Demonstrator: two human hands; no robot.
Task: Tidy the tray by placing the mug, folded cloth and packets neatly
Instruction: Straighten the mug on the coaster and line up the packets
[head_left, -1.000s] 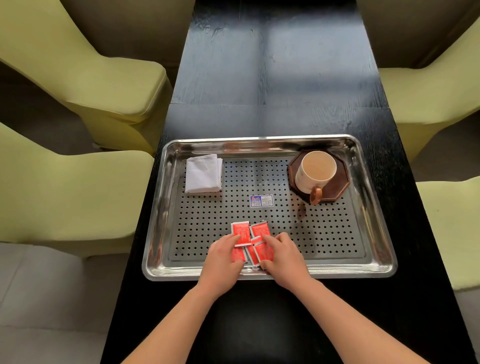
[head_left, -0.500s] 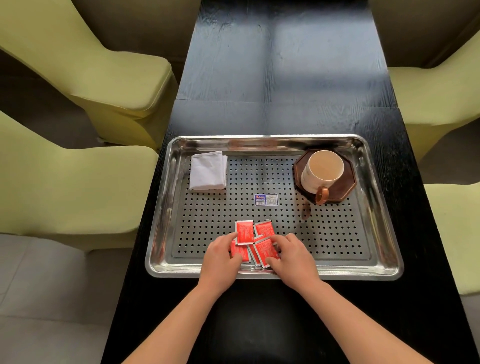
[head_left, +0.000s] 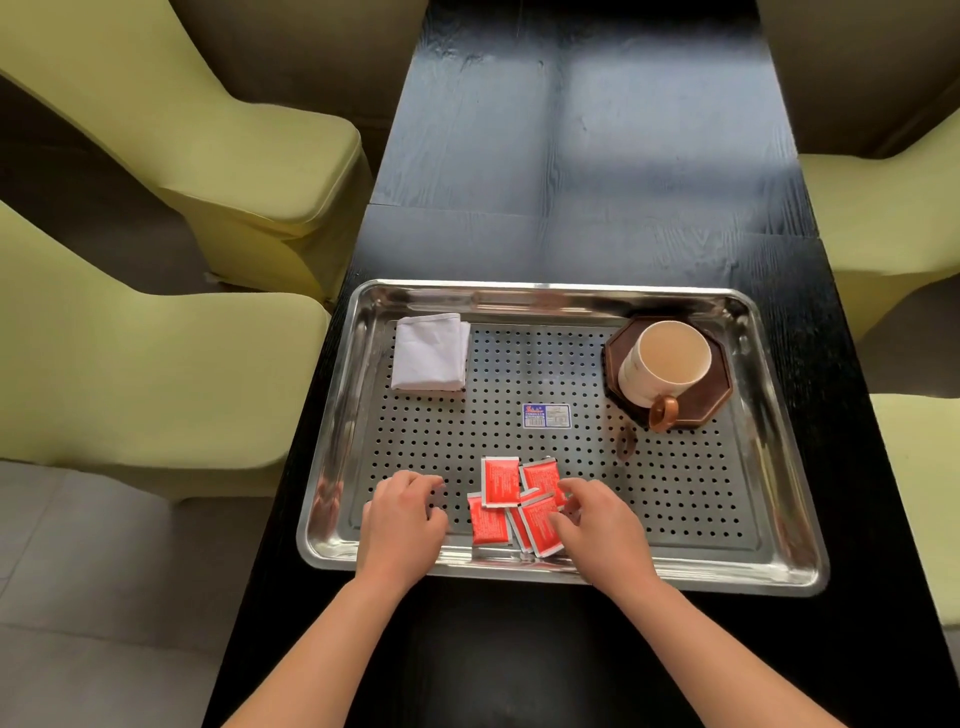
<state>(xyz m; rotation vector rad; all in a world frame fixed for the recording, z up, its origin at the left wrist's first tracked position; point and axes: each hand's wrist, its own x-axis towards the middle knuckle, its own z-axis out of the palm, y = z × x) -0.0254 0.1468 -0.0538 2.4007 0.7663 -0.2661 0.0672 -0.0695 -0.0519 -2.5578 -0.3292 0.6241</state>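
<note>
Head view
Left grip (head_left: 402, 519): fingers loosely curled, holding nothing, just beside packets (head_left: 514, 501), apart.
Right grip (head_left: 597, 525): fingertips spread, touching packets' right edge.
Packets: overlapping cluster, tray (head_left: 779, 519) 6 o'clock.
Folded cloth (head_left: 430, 351): 10 o'clock.
Mug (head_left: 662, 364): on coaster (head_left: 717, 384), 2 o'clock.
Tray: on tabletop (head_left: 571, 156).

Blue-and-white sticker (head_left: 546, 415) on the tray (head_left: 675, 306) floor, which we cannot read, red packets (head_left: 514, 501) with fine white print, also too small for us to read, no other lettering
</note>
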